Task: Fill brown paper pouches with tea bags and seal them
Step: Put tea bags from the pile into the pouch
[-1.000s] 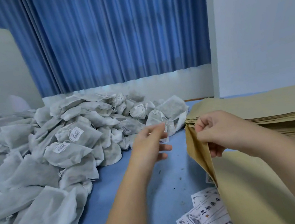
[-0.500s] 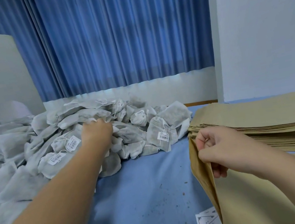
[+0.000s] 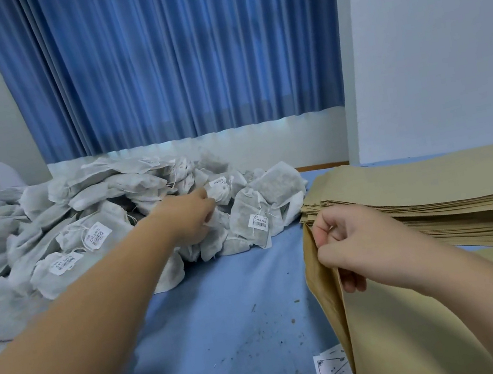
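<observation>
My right hand [image 3: 357, 243] pinches the mouth edge of the brown paper pouch [image 3: 412, 329] beside the pouch stack [image 3: 435, 183], so from the tea bag heap [image 3: 96, 220], where my left hand [image 3: 189, 218] has its fingers [image 3: 208, 218] curled, hold unclear, I'd lift one bag by its body, not its string.

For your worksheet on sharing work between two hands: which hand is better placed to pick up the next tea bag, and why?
The left hand: it reaches into the tea bag pile, while the right hand is busy pinching the brown pouch at its top edge.
</observation>
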Demonstrator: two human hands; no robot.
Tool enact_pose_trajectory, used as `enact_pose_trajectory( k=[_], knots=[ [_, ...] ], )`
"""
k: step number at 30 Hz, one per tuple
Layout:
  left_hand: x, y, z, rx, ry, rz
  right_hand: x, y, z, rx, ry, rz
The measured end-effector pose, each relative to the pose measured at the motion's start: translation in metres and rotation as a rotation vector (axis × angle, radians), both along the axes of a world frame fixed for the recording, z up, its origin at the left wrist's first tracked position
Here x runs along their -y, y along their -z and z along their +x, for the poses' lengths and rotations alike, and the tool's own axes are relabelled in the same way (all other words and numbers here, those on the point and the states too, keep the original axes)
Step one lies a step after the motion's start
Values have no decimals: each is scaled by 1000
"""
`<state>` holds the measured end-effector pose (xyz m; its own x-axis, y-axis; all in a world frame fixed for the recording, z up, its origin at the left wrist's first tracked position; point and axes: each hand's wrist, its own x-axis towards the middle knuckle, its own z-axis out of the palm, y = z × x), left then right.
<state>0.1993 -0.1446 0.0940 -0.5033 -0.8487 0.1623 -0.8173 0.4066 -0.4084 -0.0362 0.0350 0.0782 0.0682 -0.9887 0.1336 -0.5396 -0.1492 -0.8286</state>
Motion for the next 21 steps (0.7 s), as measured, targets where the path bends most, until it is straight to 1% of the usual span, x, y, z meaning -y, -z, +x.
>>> enact_pose_trajectory(
  k=[2, 4, 7, 9, 12, 13, 14, 15, 16, 17, 18, 19, 20, 21],
  knots=[
    [5, 10, 0, 6, -74, 4, 0, 1, -1, 0, -2, -4],
    [10, 18, -1, -29, -137, -12, 0, 1, -2, 4, -2, -8],
    [15, 25, -1, -62, -220, -76, 3, 2, -5, 10, 0, -12],
    [16, 26, 0, -32, -223, -145, 3, 2, -6, 9, -4, -14],
    [6, 19, -3, -43, -134, -228, 3, 2, -7, 1, -11, -12],
    [-1, 15, -5, -99, -72, -252, 3, 2, -7, -3, -15, -9],
    [-9, 11, -8, -215, 15, -273, 3, 1, -8, -5, -18, -5],
    [-20, 8, -12, -391, 102, -277, 3, 1, -8, -6, -20, -2],
    [-35, 6, -17, -614, 177, -254, 2, 0, -9, -5, -19, 0],
    [-50, 3, -21, -827, 224, -195, 1, -1, -10, -7, -16, 1],
    [-65, 1, -24, -982, 239, -104, 0, -2, -11, -11, -13, 2],
    [-80, 0, -26, -1068, 226, 16, -1, -3, -12, -18, -11, 2],
    [-94, 0, -28, -1036, 189, 138, -2, -4, -13, -25, -10, 2],
    [-103, 4, -30, -911, 146, 218, -2, -5, -14, -35, -8, 1]
  ],
)
